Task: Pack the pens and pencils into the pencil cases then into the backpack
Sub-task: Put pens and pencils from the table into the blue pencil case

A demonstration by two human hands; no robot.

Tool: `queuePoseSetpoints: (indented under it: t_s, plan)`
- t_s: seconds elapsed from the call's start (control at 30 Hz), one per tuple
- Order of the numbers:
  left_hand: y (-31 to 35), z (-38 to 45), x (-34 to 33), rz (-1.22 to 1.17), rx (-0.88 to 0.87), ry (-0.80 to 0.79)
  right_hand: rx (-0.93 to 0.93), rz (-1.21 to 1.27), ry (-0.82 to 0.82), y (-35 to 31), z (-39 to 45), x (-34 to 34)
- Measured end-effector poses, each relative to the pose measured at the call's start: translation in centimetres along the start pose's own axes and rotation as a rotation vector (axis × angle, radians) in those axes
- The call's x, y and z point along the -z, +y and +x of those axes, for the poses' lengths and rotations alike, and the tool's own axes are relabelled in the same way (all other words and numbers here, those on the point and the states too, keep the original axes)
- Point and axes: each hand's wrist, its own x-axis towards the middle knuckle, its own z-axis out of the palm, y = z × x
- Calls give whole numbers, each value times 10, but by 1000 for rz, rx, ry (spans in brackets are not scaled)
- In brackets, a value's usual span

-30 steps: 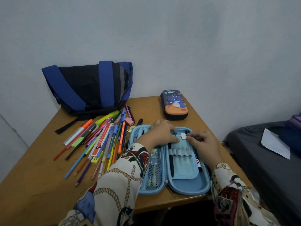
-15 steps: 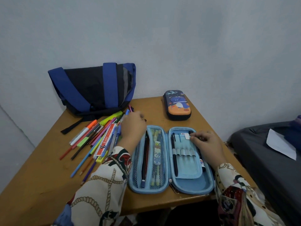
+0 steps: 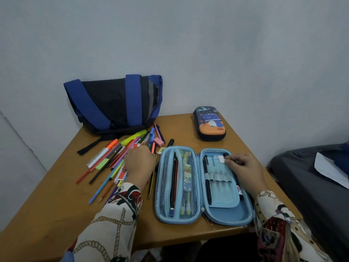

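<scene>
A light blue pencil case (image 3: pixel 226 214) lies open on the wooden table (image 3: pixel 56 205) in front of me. Its left mesh half holds a few pens; a black pen sits in a loop of the inner flap on the right. My right hand (image 3: pixel 243 165) pinches the white tab at the top of that flap. My left hand (image 3: pixel 138 161) lies on the loose pile of pens and pencils (image 3: pixel 111 157) left of the case, its fingertips hidden among them. A closed dark pencil case with a dinosaur picture (image 3: pixel 209 123) stands behind. The blue and black backpack (image 3: pixel 113 103) leans on the wall.
A pink eraser (image 3: pixel 159 141) and a black marker (image 3: pixel 171 142) lie between the pile and the open case. A grey bed (image 3: pixel 311 195) with a white sheet of paper (image 3: pixel 330 167) stands right of the table. Walls close the back and left sides.
My left hand left the open case's flap and moved left onto the pile of pens. My right hand stayed at the flap's tab.
</scene>
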Motion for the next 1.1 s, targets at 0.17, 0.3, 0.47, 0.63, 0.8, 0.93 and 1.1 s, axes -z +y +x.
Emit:
queuePoseSetpoints:
  t_s: [0.17,0.3,0.47,0.63,0.8,0.93,1.1]
  plan:
    - [-3,5,-2,16,-51,52,-5,9,-3,-1,0,0]
    - [-4,12,-2,76,-68,52,-8,1,-3,-1,0,0]
    - [4,16,2,199,-100,15,-8,1,-3,-2,0,0]
    - [11,22,6,203,-84,-27,-6,-1,-4,-2,0,0]
    - [13,28,11,96,-17,-92,-6,4,-9,-3,-1,0]
    - [13,31,14,53,38,-136,-8,-2,-6,-3,-1,0]
    - [19,26,13,146,25,-133,-5,-13,-2,-3,-1,1]
